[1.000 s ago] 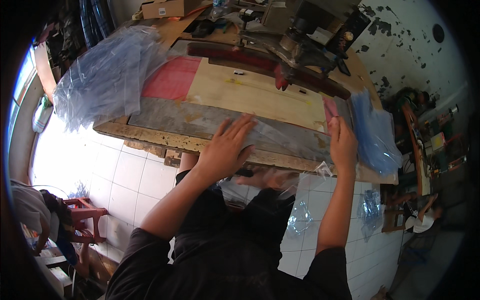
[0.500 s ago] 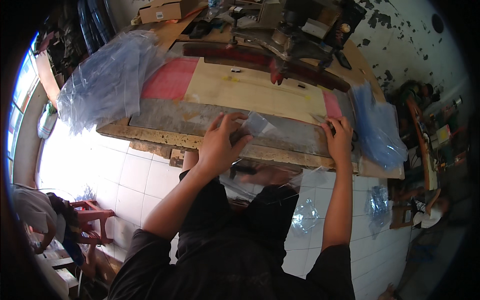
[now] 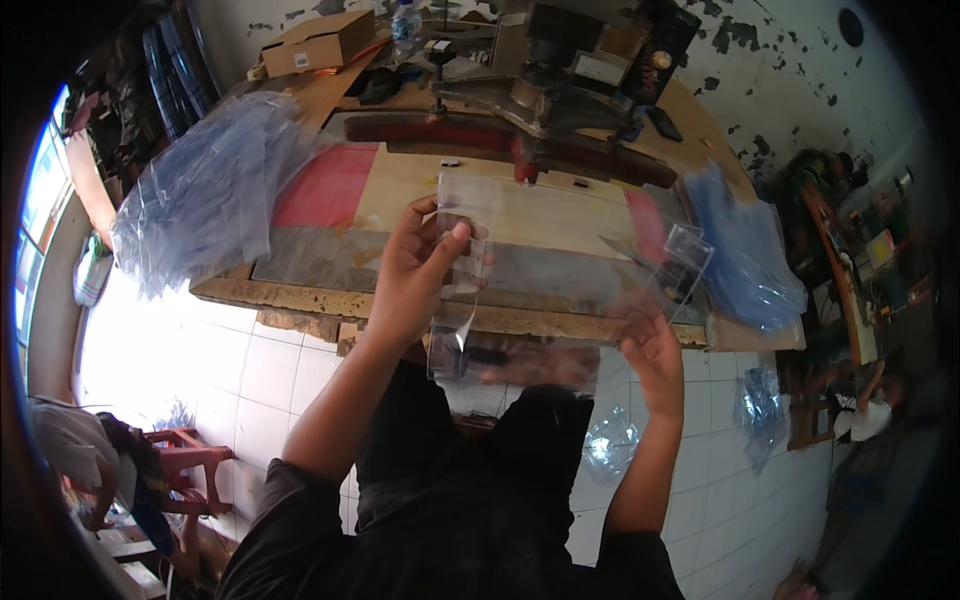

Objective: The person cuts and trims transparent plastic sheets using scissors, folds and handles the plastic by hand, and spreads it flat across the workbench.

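A clear plastic sheet (image 3: 458, 205) is stretched between my two hands in front of the bench edge. My left hand (image 3: 412, 270) pinches its upright left side between thumb and fingers. At its right end my right hand (image 3: 655, 355) is closed on the film, fingers slightly blurred; a clear strip slants up from there. The sheet's lower part hangs over my lap. A pair of scissors (image 3: 622, 248) lies beyond my right hand, its blades pointing left and its handles partly seen through the plastic.
A press with a long red bar (image 3: 400, 130) stands over the cream board (image 3: 400, 195). Clear bags are piled on the left (image 3: 205, 190) and right (image 3: 745, 255). A box (image 3: 318, 42), bottle (image 3: 405, 28) and phone (image 3: 663, 123) lie behind. A person (image 3: 75, 450) sits at left.
My left hand has lifted the film upright off the bench. My right hand has left the scissors area, drawn back toward me, and now grips the sheet's other end.
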Demonstrator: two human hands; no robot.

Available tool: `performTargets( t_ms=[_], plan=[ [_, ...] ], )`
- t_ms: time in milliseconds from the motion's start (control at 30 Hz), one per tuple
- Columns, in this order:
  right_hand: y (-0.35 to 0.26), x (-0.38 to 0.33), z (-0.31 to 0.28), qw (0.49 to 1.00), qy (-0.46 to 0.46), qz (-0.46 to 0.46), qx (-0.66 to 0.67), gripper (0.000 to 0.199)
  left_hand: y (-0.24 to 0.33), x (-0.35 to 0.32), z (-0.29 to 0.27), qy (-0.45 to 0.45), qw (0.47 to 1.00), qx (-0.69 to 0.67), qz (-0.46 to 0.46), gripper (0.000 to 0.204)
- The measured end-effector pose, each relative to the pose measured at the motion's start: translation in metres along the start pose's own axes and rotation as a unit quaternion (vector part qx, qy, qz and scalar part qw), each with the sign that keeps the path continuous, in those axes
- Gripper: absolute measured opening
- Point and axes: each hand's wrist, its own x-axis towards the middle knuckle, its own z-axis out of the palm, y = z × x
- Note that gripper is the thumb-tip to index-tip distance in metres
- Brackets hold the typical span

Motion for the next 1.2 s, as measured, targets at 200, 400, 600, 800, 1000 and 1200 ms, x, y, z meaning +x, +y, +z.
performTargets(
  t_ms=[200, 400, 600, 800, 1000, 1200],
  plan=[
    [-0.013, 0.012, -0.012, 0.992, 0.121, 0.009, -0.021, 0.024, 0.009, 0.021, -0.008, -0.135, 0.982, 0.108, -0.078, 0.053],
    [-0.013, 0.016, -0.012, 0.986, 0.162, -0.014, -0.038, 0.025, -0.033, -0.008, -0.024, -0.238, 0.952, 0.183, -0.065, 0.061],
    [-0.009, 0.015, -0.013, 0.99, 0.137, -0.007, -0.04, 0.025, -0.036, -0.013, -0.023, -0.225, 0.953, 0.191, -0.068, 0.054],
    [-0.013, 0.014, -0.005, 0.977, 0.191, -0.015, -0.093, 0.025, -0.028, -0.034, -0.02, -0.244, 0.919, 0.292, -0.103, 0.061],
    [-0.021, 0.011, -0.008, 0.973, 0.196, -0.02, -0.118, 0.023, -0.034, -0.041, -0.02, -0.248, 0.918, 0.263, -0.164, 0.073],
    [-0.05, -0.004, -0.032, 0.937, 0.24, 0.005, -0.252, 0.021, -0.023, -0.059, -0.003, -0.327, 0.882, 0.319, -0.118, 0.062]
  ],
)
